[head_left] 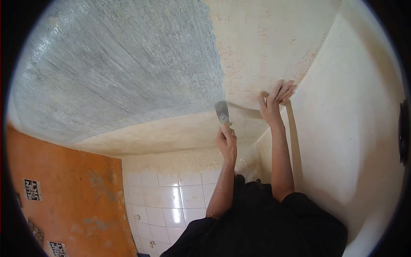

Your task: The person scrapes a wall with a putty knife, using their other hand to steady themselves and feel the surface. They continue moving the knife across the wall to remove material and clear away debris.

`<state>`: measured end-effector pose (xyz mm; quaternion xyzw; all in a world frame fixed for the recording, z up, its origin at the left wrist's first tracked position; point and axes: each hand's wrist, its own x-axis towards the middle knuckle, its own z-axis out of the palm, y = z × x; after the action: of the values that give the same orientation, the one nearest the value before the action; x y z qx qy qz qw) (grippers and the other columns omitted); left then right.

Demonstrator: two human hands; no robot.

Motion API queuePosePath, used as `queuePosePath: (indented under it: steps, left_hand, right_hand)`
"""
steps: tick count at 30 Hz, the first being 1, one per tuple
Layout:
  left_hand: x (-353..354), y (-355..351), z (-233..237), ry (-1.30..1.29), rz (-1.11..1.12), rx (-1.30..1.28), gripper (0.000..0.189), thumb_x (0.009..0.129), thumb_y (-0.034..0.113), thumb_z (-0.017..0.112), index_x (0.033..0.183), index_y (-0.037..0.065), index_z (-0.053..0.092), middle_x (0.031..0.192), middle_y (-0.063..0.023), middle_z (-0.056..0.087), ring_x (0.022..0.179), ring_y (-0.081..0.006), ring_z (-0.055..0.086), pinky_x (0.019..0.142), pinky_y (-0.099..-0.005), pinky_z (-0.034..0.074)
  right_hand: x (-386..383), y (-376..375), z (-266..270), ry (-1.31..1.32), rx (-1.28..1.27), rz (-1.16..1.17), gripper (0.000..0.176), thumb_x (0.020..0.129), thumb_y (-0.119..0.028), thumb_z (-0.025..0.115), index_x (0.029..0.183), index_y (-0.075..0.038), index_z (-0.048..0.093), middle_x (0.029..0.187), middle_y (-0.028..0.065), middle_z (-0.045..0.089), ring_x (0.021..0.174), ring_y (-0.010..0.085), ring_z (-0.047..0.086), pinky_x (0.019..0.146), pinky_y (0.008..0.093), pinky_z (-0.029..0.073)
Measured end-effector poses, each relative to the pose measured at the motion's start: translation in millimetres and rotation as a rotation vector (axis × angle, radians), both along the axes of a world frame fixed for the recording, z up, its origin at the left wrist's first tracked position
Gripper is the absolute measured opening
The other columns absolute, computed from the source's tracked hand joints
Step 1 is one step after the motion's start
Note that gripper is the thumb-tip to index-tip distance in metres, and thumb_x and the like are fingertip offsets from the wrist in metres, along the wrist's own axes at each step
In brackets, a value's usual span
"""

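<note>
My left hand (227, 139) is closed around the handle of a scraper (221, 112), a putty knife with a broad, flat grey blade. The blade points up and overlaps the lower corner of a grey, stripped-looking patch (141, 64) on the wall. Cream paint (265, 47) borders this patch on its right and below. Up at the corner seam, my right hand (276, 100) is open, its dusty fingers spread against the cream surface. Nothing is held in it. Whitish dust marks both forearms.
A smooth cream wall (342, 120) rises on the right, meeting the scraped surface at a seam. White tiles (171, 197) stand at lower left, beside an orange panel (64, 184) with worn patches and black-and-white stickers (32, 189). A dark object (403, 132) shows at the far right edge.
</note>
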<state>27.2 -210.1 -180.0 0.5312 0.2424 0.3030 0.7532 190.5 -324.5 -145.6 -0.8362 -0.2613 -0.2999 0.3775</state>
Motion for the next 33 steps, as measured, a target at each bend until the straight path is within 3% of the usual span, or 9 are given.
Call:
queuePosePath:
  steps: [5, 8, 12, 14, 17, 20, 26, 29, 33]
  left_hand:
    - [0, 1, -25, -0.004, 0.0, 0.043, 0.043, 0.104, 0.04, 0.047, 0.101, -0.001, 0.062, 0.064, 0.0021, 0.047, 0.048, -0.0033, 0.039, 0.043, -0.0195, 0.029]
    - [2, -2, 21, 0.009, 0.021, 0.017, 0.039, 0.105, 0.035, 0.048, 0.093, -0.001, 0.06, 0.067, 0.0037, 0.045, 0.058, -0.0032, 0.039, 0.05, -0.0202, 0.03]
    - [2, -2, 13, -0.023, 0.058, 0.1, 0.04, 0.105, 0.035, 0.048, 0.091, -0.001, 0.059, 0.066, 0.004, 0.045, 0.058, -0.0035, 0.039, 0.051, -0.0207, 0.031]
    - [-1, -4, 5, 0.0, 0.03, 0.023, 0.039, 0.105, 0.034, 0.048, 0.089, -0.001, 0.059, 0.066, 0.004, 0.045, 0.058, -0.0038, 0.04, 0.051, -0.0212, 0.033]
    - [5, -2, 36, -0.019, 0.057, 0.147, 0.038, 0.105, 0.033, 0.049, 0.089, 0.0, 0.059, 0.066, 0.0039, 0.046, 0.058, -0.0039, 0.04, 0.052, -0.0218, 0.033]
    - [2, -2, 20, -0.002, 0.08, 0.131, 0.037, 0.105, 0.032, 0.049, 0.088, 0.0, 0.059, 0.066, 0.0039, 0.045, 0.058, -0.0039, 0.04, 0.052, -0.0216, 0.033]
    - [4, -5, 32, -0.07, 0.058, 0.073, 0.037, 0.105, 0.031, 0.049, 0.083, 0.002, 0.054, 0.067, 0.003, 0.047, 0.059, -0.0043, 0.04, 0.052, -0.0215, 0.033]
    - [0, -4, 9, 0.013, 0.044, 0.107, 0.036, 0.105, 0.031, 0.049, 0.083, 0.002, 0.053, 0.069, 0.0022, 0.047, 0.06, -0.0042, 0.04, 0.052, -0.0213, 0.034]
    - [6, -6, 35, -0.058, 0.077, 0.098, 0.036, 0.105, 0.031, 0.048, 0.086, 0.002, 0.054, 0.07, 0.0018, 0.047, 0.06, -0.0043, 0.041, 0.052, -0.0209, 0.034]
  right_hand:
    - [1, -1, -4, -0.042, -0.022, -0.006, 0.096, 0.098, -0.046, 0.052, 0.153, -0.002, -0.014, 0.151, 0.0369, -0.027, 0.136, 0.0538, -0.033, 0.103, 0.0678, -0.022]
    - [-1, -2, -7, 0.009, 0.001, 0.001, 0.096, 0.098, -0.045, 0.053, 0.153, -0.002, -0.014, 0.151, 0.0368, -0.027, 0.136, 0.0541, -0.033, 0.103, 0.068, -0.022]
    - [-1, -1, -1, -0.025, -0.01, 0.007, 0.096, 0.098, -0.044, 0.053, 0.153, -0.002, -0.013, 0.15, 0.0372, -0.028, 0.135, 0.0549, -0.034, 0.103, 0.0682, -0.022]
    - [4, 0, -2, -0.035, -0.011, 0.002, 0.096, 0.098, -0.044, 0.053, 0.153, -0.002, -0.013, 0.15, 0.0374, -0.028, 0.135, 0.0552, -0.034, 0.103, 0.0683, -0.022]
    - [-5, -2, -6, 0.012, -0.003, 0.011, 0.096, 0.099, -0.044, 0.053, 0.153, -0.001, -0.014, 0.15, 0.0376, -0.028, 0.135, 0.0552, -0.034, 0.103, 0.0684, -0.022]
    - [-2, -2, 2, -0.005, 0.01, 0.005, 0.096, 0.099, -0.044, 0.052, 0.152, -0.001, -0.014, 0.15, 0.0375, -0.028, 0.135, 0.0549, -0.034, 0.103, 0.0681, -0.023]
    - [-6, -3, -2, 0.006, -0.006, -0.001, 0.096, 0.099, -0.046, 0.051, 0.152, 0.002, -0.013, 0.151, 0.0375, -0.027, 0.136, 0.0548, -0.033, 0.103, 0.0673, -0.023]
    - [3, 0, -1, -0.036, -0.025, -0.008, 0.096, 0.099, -0.047, 0.05, 0.152, 0.002, -0.013, 0.151, 0.0371, -0.026, 0.136, 0.0545, -0.033, 0.103, 0.0671, -0.023]
    - [0, 0, -3, 0.013, -0.001, -0.009, 0.096, 0.099, -0.047, 0.05, 0.152, 0.002, -0.013, 0.151, 0.0369, -0.026, 0.136, 0.0541, -0.034, 0.103, 0.0675, -0.023]
